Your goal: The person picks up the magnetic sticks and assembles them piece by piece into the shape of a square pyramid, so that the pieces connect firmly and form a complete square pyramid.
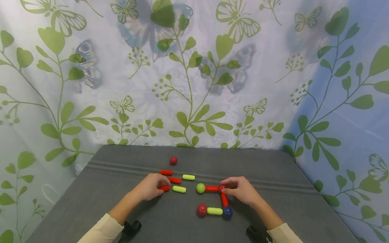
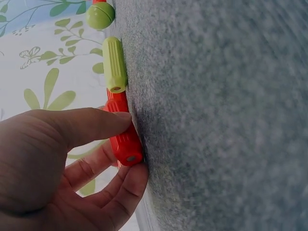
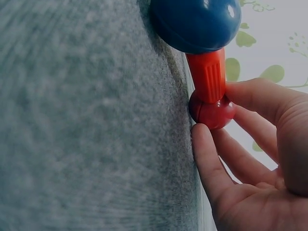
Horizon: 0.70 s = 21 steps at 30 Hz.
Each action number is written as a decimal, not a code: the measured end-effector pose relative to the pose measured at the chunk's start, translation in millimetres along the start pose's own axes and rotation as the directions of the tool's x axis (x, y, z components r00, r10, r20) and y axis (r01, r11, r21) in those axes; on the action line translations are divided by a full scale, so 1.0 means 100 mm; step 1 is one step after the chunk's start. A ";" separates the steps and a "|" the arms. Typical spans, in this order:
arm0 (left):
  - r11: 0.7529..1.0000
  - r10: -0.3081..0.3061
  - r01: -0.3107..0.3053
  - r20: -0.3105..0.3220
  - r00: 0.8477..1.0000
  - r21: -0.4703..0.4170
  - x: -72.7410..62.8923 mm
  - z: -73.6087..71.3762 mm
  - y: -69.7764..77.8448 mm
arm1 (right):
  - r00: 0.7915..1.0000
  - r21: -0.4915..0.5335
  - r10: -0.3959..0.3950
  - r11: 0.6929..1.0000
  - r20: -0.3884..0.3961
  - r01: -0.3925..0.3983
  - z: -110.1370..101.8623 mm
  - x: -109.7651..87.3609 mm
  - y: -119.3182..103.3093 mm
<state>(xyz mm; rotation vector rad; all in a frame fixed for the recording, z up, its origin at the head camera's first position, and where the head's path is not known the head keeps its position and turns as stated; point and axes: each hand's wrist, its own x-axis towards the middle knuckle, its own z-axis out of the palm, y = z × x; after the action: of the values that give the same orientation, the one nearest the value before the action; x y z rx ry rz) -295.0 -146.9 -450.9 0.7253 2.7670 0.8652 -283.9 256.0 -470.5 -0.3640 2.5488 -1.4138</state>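
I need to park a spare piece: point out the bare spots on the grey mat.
Bare grey mat lies right of the right hand, left of the left hand, and behind the lone red ball. It is crowded between the hands: loose sticks and the joined chain.

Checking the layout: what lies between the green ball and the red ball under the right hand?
In the head view, one red plastic rod spans from green ball to red ball.

My cream sleeves (image 1: 100, 233) lie on grey cloth (image 1: 273, 175); rods (image 1: 174, 180) red and yellow-green; backdrop (image 1: 194, 67) white with green leaves.
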 end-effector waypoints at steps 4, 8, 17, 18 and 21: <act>1.000 -0.001 0.001 -0.013 1.000 -0.014 -0.01 0.04 -0.04 | 1.000 -0.016 0.006 1.000 0.001 -0.006 -0.01 -0.01 0.00; 1.000 0.002 -0.003 -0.021 1.000 -0.030 -0.02 0.06 -0.04 | 1.000 -0.012 -0.007 1.000 0.006 0.007 -0.01 -0.04 -0.01; 0.992 0.030 -0.033 -0.024 0.999 -0.125 -0.07 0.09 0.01 | 0.999 -0.023 -0.029 0.999 0.020 0.029 -0.02 -0.07 0.01; 0.988 0.036 -0.038 -0.021 0.999 -0.147 -0.08 0.10 0.02 | 0.999 -0.025 -0.026 0.999 0.019 0.027 -0.02 -0.07 0.02; 0.974 0.042 -0.044 -0.011 0.999 -0.224 -0.09 0.12 0.04 | 1.000 -0.027 -0.017 0.999 0.017 0.018 -0.02 -0.07 0.05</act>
<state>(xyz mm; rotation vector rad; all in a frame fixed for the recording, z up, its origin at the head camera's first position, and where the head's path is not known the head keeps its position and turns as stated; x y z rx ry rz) -282.1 -142.3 -458.5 0.7441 2.6088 1.1674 -278.8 262.3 -473.7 -0.4020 2.5597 -1.3776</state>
